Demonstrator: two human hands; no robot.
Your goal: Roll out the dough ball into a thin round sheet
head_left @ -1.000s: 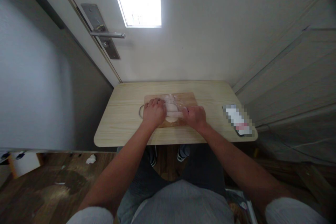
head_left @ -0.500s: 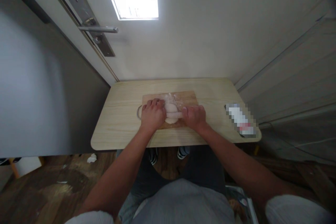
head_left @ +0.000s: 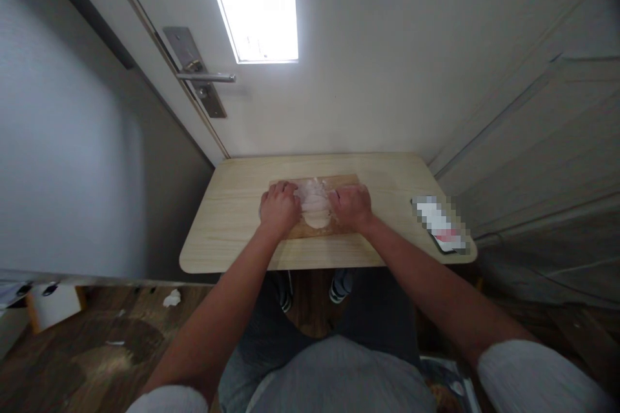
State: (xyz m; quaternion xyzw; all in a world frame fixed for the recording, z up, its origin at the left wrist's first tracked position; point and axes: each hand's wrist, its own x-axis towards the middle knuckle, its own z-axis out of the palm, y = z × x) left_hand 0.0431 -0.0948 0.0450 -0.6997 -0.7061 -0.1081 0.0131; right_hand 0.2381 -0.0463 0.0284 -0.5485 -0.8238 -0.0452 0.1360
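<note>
Pale flattened dough (head_left: 317,220) lies on a flour-dusted wooden cutting board (head_left: 345,227). Across its far part runs a light-coloured rolling pin (head_left: 314,202), partly blurred by motion and whitened with flour. My left hand (head_left: 281,206) is closed over the pin's left end, knuckles up. At the other end my right hand (head_left: 351,205) grips it, with the thumb side toward the dough. Both palms hide the ends of the pin.
The board rests on a small pale wood table (head_left: 223,232) against a door with a metal handle (head_left: 206,77). A phone (head_left: 440,224), pixelated on its screen, lies at the table's right. Crumpled white paper (head_left: 172,298) is on the floor at left.
Both hands have pushed the rolling pin away from me, so more dough shows on the near side. The camera view has tilted and shifted slightly.
</note>
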